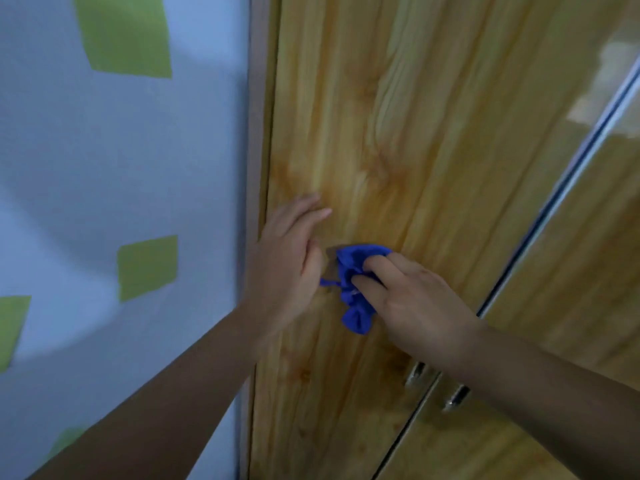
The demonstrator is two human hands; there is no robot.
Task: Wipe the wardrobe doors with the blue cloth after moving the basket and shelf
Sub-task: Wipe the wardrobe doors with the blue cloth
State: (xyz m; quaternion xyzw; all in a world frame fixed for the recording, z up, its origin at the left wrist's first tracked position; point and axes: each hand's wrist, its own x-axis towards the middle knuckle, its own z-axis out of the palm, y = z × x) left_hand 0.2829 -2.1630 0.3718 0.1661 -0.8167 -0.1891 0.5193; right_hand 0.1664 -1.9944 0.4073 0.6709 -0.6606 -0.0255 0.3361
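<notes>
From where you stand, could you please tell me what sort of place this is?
Likely a home bedroom: a wood-grain wardrobe door with metal handles, a pale blue wall with green squares beside it, and a blue cloth gripped in the right hand.

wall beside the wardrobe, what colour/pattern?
Pale blue-grey wall with scattered green rectangular patches; shown in the head view.

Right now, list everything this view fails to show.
1. Basket and shelf: outside the head view, so whether they were moved is unknown.
2. Left door: top and bottom cut off by the frame edges.
3. Door surface under the cloth and right hand: covered by them.
4. Handles: partly hidden by the right forearm.
5. Left hand: blurred; contact with the door unclear.
6. Right door: mostly cut off at the right edge, glare on top.
</notes>
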